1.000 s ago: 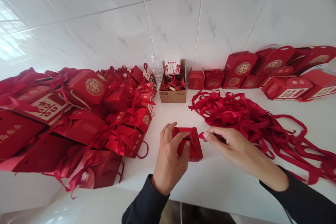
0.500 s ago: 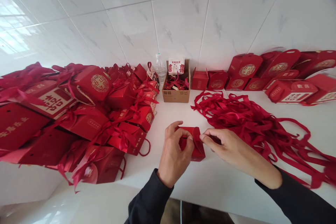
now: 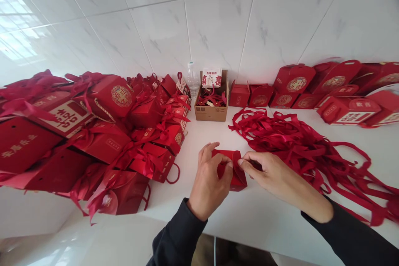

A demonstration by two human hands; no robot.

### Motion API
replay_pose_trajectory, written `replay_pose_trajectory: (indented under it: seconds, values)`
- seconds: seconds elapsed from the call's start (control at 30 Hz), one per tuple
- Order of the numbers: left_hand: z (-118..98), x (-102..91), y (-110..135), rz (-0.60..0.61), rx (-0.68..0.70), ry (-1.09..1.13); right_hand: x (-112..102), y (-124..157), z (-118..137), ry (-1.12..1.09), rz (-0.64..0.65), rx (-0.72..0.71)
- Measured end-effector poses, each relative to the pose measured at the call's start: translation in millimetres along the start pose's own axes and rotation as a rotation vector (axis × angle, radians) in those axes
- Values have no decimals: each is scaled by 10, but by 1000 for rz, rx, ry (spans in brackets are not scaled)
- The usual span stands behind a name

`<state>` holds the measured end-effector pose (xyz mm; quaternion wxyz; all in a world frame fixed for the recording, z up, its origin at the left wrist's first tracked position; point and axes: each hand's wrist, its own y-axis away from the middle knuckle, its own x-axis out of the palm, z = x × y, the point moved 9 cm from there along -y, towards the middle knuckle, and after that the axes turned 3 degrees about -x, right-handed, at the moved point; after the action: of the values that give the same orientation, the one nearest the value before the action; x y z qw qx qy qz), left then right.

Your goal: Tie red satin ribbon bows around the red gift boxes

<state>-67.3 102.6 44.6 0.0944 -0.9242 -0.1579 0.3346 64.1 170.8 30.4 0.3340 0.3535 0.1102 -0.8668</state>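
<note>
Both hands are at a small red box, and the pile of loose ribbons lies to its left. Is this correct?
Wrong side: in the head view, the pile of loose ribbons lies right of the small red box. The rest is correct.

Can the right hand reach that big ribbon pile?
Probably yes: the right hand is beside the red ribbon pile with nothing seen between, though it's busy at the small red box.

The small box (image 3: 238, 181) looks like smooth card with a slight sheen, the heaped ribbons (image 3: 286, 135) like satiny cloth. The carton (image 3: 210, 114) is matt cardboard, the bottle (image 3: 193, 83) clear plastic. The tiles (image 3: 218, 29) look smooth and glossy.
</note>
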Motion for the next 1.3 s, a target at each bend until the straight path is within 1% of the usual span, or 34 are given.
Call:
replay_pose_trajectory:
  seconds: [0.2, 0.3, 0.37, 0.43, 0.5, 0.53, 0.63, 0.7, 0.77, 0.83, 0.93, 1.0, 1.17, 1.3]
  values:
    - [29, 42, -5, 42, -21, 25, 12, 2, -26, -10, -4, -4]
    - [32, 31, -3, 31, -44, 83, -5, 1, -19, -9, -30, -23]
    - [9, -19, -2, -7, -36, 141, -48, 4, 5, -12, -89, -38]
    - [-30, -92, -2, -56, -8, 200, -119, 17, 58, -18, -183, -62]
    - [-73, -163, 1, -95, 25, 251, -163, 31, 168, -37, -245, -130]
    - [-88, -197, 6, -112, 39, 273, -159, 30, 234, -54, -243, -174]
    - [-80, -276, 48, -162, 46, 297, -86, -17, 382, -92, -160, -266]
    - [-24, -287, 96, -177, 15, 235, -58, -70, 387, -89, -138, -265]
    - [53, -253, 146, -157, -26, 138, -42, -117, 350, -76, -147, -253]
    - [147, -212, 189, -138, -78, 104, -1, -147, 297, -64, -147, -239]
    - [276, -188, 229, -146, -168, 213, 78, -159, 254, -44, -132, -229]
    - [309, -185, 240, -156, -198, 286, 115, -160, 264, -34, -123, -233]
    - [291, -180, 247, -146, -207, 372, 159, -179, 351, -28, -93, -268]
    - [280, -175, 249, -127, -219, 397, 182, -200, 385, -29, -81, -290]
